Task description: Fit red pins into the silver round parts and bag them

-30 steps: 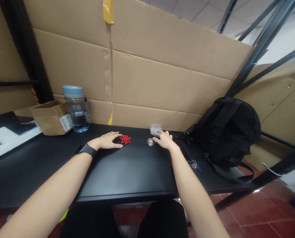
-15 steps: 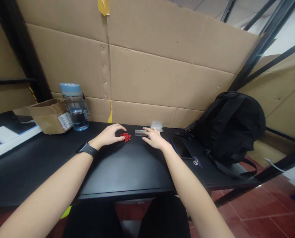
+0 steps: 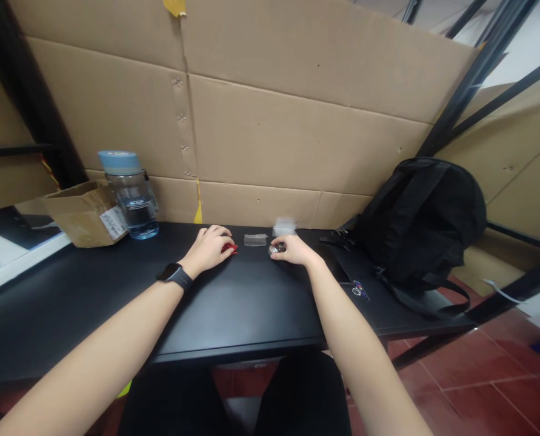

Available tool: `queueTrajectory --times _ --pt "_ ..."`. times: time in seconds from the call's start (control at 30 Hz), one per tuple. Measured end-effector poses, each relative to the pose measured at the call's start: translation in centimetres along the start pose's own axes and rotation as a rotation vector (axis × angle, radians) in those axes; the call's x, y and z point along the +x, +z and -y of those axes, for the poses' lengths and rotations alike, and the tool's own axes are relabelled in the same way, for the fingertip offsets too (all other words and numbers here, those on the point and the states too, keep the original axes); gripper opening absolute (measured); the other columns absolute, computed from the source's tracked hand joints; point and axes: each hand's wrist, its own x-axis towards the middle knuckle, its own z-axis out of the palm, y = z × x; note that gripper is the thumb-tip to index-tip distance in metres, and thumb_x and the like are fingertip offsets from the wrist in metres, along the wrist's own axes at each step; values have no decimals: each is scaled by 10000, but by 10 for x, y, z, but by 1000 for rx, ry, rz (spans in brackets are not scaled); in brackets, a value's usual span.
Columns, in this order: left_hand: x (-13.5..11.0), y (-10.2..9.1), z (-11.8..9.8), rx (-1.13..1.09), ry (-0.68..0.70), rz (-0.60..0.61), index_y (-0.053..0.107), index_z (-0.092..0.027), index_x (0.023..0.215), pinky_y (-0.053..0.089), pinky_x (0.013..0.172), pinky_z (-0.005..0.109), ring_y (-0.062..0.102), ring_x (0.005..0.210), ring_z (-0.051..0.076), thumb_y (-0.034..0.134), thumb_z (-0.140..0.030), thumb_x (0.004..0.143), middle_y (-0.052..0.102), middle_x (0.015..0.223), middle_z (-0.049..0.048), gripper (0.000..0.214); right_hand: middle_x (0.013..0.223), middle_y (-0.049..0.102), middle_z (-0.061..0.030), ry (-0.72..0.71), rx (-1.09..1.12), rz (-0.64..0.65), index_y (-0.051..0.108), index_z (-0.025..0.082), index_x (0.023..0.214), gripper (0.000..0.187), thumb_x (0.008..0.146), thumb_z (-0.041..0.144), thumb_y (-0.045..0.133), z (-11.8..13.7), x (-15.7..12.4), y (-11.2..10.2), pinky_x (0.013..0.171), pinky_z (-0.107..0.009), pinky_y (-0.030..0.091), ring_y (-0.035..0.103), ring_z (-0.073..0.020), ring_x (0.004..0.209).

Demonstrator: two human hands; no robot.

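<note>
On the black table (image 3: 233, 309), my left hand (image 3: 210, 249) rests with curled fingers over a small pile of red pieces (image 3: 230, 247), covering most of it. My right hand (image 3: 292, 249) lies a little to the right, its fingertips pinched on a small round silver object (image 3: 275, 248). Between the two hands lies a small clear plastic bag (image 3: 256, 240). Behind the right hand lies another pale, blurred packet (image 3: 284, 227). A black watch (image 3: 174, 275) sits on my left wrist.
A blue-capped water bottle (image 3: 130, 194) and an open cardboard box (image 3: 84, 212) stand at the back left. A black backpack (image 3: 424, 218) fills the right end of the table. Cardboard sheets (image 3: 274, 121) wall off the back. White boards (image 3: 6, 257) lie at far left.
My left hand has curled over the red pieces. My right hand left the clear bag by the wall and moved right onto the silver object. The view tilted slightly.
</note>
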Motion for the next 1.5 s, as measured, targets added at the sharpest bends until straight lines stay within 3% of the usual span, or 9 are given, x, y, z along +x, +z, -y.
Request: queueTrajectory --times 0.33,0.57,0.77,0.97,1.17,1.5 --pt "2 -1 -8 -42 -55 -30 752 -252 829 393 947 451 580 1165 296 598 -367 933 729 1188 69 219 943 790 -40 13 21 -89 797 219 1096 334 772 282 840 6 -2 -6 837 -300 530 725 -202 871" --pt "4 -14 -14 -235 -155 -85 711 -248 959 445 926 403 670 1009 253 552 -373 978 776 1025 42 203 1006 765 -49 -118 338 -195 757 206 1124 397 756 331 834 27 2 7 836 -327 548 700 -195 905" --pt "6 -28 -33 -301 -167 -173 739 -246 877 446 993 450 635 1109 289 656 -413 929 777 1036 64 193 1178 718 -86 -172 590 -251 666 226 1225 563 719 380 859 45 11 29 777 -317 567 703 -196 947" --pt "7 -30 -50 -355 -133 -221 772 -253 949 449 992 454 631 1081 283 642 -415 957 780 1001 59 207 1205 709 -92 -209 775 -293 619 239 1243 644 682 376 904 59 9 31 862 -330 567 715 -224 1084" --pt "7 -24 -56 -459 -119 -275 700 -219 897 490 896 375 647 1006 236 599 -309 949 692 1029 58 145 1162 754 -95 -301 799 -289 656 226 1178 601 669 392 928 69 7 33 898 -353 564 713 -244 1118" --pt "5 -25 -58 -455 -65 -301 671 -211 933 487 921 384 624 1088 244 577 -221 924 638 1115 73 94 1120 766 -75 -327 775 -357 702 225 1114 502 701 418 913 85 0 29 907 -355 556 722 -234 1073"
